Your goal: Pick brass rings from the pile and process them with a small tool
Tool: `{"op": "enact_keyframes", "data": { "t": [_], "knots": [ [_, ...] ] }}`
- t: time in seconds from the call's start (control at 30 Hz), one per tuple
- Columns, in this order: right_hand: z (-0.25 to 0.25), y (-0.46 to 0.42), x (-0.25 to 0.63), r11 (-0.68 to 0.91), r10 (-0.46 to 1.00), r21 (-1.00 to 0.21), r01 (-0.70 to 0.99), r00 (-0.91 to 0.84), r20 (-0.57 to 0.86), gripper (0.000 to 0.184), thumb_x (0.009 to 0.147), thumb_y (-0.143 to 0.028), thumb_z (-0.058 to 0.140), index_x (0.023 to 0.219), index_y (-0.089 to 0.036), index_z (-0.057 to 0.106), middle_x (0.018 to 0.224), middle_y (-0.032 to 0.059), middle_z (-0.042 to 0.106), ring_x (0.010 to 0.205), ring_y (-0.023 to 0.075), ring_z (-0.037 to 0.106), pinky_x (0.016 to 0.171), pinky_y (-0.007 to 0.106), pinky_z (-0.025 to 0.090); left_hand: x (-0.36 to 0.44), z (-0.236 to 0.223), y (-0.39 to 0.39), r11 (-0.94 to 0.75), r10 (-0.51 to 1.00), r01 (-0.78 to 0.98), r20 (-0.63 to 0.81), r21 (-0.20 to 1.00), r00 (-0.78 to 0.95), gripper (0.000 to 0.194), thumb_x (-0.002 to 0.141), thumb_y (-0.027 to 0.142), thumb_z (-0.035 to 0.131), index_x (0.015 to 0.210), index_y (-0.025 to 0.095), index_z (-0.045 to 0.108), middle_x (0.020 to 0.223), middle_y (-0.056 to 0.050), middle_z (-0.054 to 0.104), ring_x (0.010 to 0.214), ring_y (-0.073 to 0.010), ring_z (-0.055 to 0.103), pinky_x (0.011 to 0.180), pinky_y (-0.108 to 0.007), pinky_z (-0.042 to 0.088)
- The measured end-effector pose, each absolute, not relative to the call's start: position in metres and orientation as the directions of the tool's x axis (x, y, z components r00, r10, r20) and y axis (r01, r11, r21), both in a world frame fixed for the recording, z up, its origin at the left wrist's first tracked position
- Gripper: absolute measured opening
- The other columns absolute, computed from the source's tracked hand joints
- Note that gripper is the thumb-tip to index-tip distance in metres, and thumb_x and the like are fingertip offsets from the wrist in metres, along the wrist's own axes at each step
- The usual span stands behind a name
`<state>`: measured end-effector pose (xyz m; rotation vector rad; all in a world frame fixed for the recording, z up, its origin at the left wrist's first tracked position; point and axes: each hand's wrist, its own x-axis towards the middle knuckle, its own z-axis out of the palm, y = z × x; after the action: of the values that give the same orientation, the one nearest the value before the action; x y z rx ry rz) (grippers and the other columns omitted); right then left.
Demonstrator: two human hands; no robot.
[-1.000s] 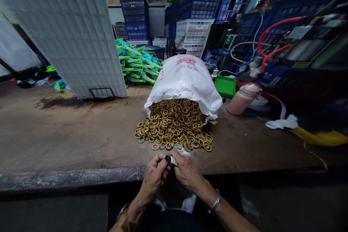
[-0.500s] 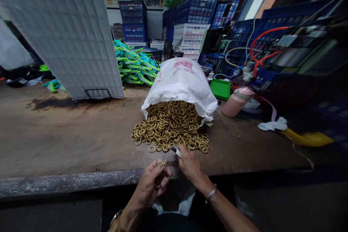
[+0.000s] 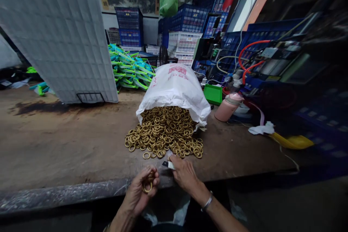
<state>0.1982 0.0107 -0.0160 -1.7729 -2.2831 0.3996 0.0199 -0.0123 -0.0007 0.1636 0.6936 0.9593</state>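
Brass-coloured metal rings are held in the curled fingers of my left hand, just off the table's front edge. My right hand grips a small white tool with a dark flat tip; its exact kind is unclear. That hand is at the near side of a spread pile of brass rings, fingertips close to the nearest ones. The rings spill from the open mouth of a white woven sack lying on its side, with red print on top.
The wooden table has a plastic-wrapped front edge. A tall white padded panel stands left, beside stacked green and blue pieces. To the right are a green tray, a pink bottle and a machine with red hoses.
My left hand has turned, and the rings in it show more plainly. My right hand keeps the white tool near the pile. The whole view has shifted slightly.
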Motion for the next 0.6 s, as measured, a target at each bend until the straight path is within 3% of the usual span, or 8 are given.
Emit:
{"op": "enact_keyframes", "data": {
  "t": [0.07, 0.17, 0.33, 0.43, 0.6],
  "knots": [
    [-0.015, 0.008, 0.203, 0.229, 0.968, -0.417, 0.88, -0.25, 0.003, 0.023, 0.074, -0.01, 0.042, 0.092, -0.02, 0.051, 0.081, 0.002, 0.063, 0.073, 0.0152, 0.057, 0.06, 0.023, 0.029, 0.019, 0.0, -0.011, 0.571, 0.798, -0.708, -0.485, 0.415, 0.358, 0.018, 0.061, 0.021, 0.07, 0.069, 0.012, 0.056, 0.067, -0.003, 0.055, 0.054, -0.0076, 0.05, 0.036, -0.012, 0.025],
    [-0.015, 0.007, 0.205, 0.102, 0.993, -0.503, 0.858, -0.12, -0.003, 0.016, 0.08, -0.017, 0.04, 0.093, -0.02, 0.049, 0.08, 0.0026, 0.063, 0.073, 0.015, 0.058, 0.059, 0.022, 0.03, 0.019, 0.002, -0.01, 0.54, 0.823, -0.697, -0.468, 0.472, 0.321, 0.017, 0.061, 0.019, 0.069, 0.066, 0.012, 0.054, 0.068, -0.002, 0.055, 0.056, -0.0076, 0.05, 0.036, -0.012, 0.024],
    [-0.017, 0.01, 0.195, 0.026, 0.999, -0.42, 0.907, -0.035, -0.013, 0.012, 0.081, -0.025, 0.045, 0.091, -0.02, 0.049, 0.082, 0.0039, 0.063, 0.073, 0.0162, 0.058, 0.059, 0.023, 0.03, 0.021, 0.005, -0.009, 0.534, 0.839, -0.634, -0.443, 0.559, 0.316, 0.024, 0.056, 0.017, 0.071, 0.073, 0.014, 0.054, 0.065, 0.001, 0.051, 0.053, -0.0062, 0.048, 0.035, -0.013, 0.022],
    [-0.017, 0.011, 0.191, 0.015, 1.0, -0.375, 0.927, -0.016, -0.001, 0.011, 0.08, -0.026, 0.046, 0.089, -0.02, 0.049, 0.083, 0.0037, 0.062, 0.072, 0.0157, 0.057, 0.058, 0.024, 0.029, 0.025, 0.003, -0.011, 0.521, 0.851, -0.568, -0.434, 0.637, 0.294, 0.025, 0.059, 0.025, 0.07, 0.074, 0.015, 0.052, 0.056, 0.006, 0.043, 0.042, -0.0028, 0.038, 0.034, -0.013, 0.018],
    [-0.017, 0.01, 0.194, 0.089, 0.996, -0.457, 0.885, -0.066, 0.066, 0.006, 0.079, -0.021, 0.043, 0.082, -0.02, 0.048, 0.079, 0.0022, 0.058, 0.069, 0.0138, 0.054, 0.059, 0.022, 0.032, 0.034, -0.004, -0.015, 0.467, 0.884, -0.312, -0.443, 0.827, 0.149, 0.031, 0.069, 0.042, 0.059, 0.085, 0.018, 0.049, 0.049, 0.009, 0.04, 0.035, -0.0025, 0.031, 0.032, -0.012, 0.016]
  ]
}}
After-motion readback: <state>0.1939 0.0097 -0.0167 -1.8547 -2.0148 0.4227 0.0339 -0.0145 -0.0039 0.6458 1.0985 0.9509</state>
